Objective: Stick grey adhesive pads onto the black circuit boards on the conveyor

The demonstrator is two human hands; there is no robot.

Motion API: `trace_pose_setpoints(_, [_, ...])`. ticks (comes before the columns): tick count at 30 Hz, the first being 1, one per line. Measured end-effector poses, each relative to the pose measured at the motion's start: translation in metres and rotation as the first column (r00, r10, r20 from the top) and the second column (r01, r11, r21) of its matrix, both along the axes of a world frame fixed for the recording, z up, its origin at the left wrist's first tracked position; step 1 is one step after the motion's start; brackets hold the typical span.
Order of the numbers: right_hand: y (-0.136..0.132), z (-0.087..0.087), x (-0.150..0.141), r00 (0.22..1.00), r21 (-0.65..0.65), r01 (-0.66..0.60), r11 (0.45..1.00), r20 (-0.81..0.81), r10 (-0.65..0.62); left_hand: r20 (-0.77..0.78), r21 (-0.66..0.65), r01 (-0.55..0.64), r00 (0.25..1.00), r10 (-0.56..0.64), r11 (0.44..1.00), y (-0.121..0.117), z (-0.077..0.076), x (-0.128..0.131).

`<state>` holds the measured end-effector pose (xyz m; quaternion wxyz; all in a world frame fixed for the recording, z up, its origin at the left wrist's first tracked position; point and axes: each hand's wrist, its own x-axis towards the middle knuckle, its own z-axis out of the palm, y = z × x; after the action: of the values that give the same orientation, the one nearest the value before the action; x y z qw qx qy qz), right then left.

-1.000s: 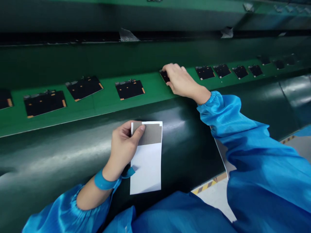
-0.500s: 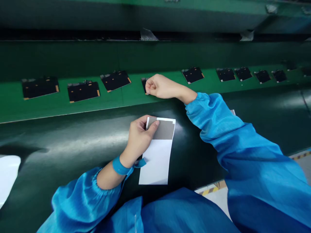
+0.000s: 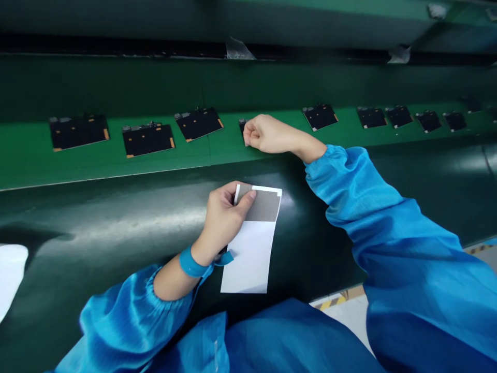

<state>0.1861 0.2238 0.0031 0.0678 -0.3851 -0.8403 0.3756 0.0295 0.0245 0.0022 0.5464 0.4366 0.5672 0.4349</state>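
Observation:
My left hand [image 3: 223,220] pinches the top left corner of a white backing sheet [image 3: 250,254] that carries a grey rectangular sticker [image 3: 264,206] at its top, thumb pressed on the sticker. The sheet lies on the dark green bench. My right hand [image 3: 267,133] is curled on the bright green conveyor belt [image 3: 97,163], fingers closed over a black panel [image 3: 243,124] of which only the left edge shows. Both arms wear blue sleeves.
Several more black panels with orange tabs lie in a row along the belt, such as one panel [image 3: 148,139] on the left and another panel [image 3: 320,115] on the right. A white object [image 3: 11,274] sits at the left edge. Yellow-black floor tape [image 3: 334,300] shows below the bench.
My right hand has closed over a panel on the belt and shifted left across the view. The panels have drifted along the belt. My left hand keeps its grip on the sheet.

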Motion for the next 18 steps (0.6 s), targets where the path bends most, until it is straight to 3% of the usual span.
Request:
trace_pose_setpoints(13, [-0.002, 0.004, 0.025, 0.993, 0.099, 0.029, 0.995, 0.115, -0.041, 0.006, 0.008, 0.0, 1.0, 0.0, 1.0, 0.001, -0.001, 0.002])
trace_pose_setpoints(18, [-0.004, -0.005, 0.032, 0.975, 0.236, 0.103, 0.966, 0.17, -0.145, 0.019, -0.015, -0.014, 1.0, 0.014, 1.0, 0.0, -0.001, 0.002])
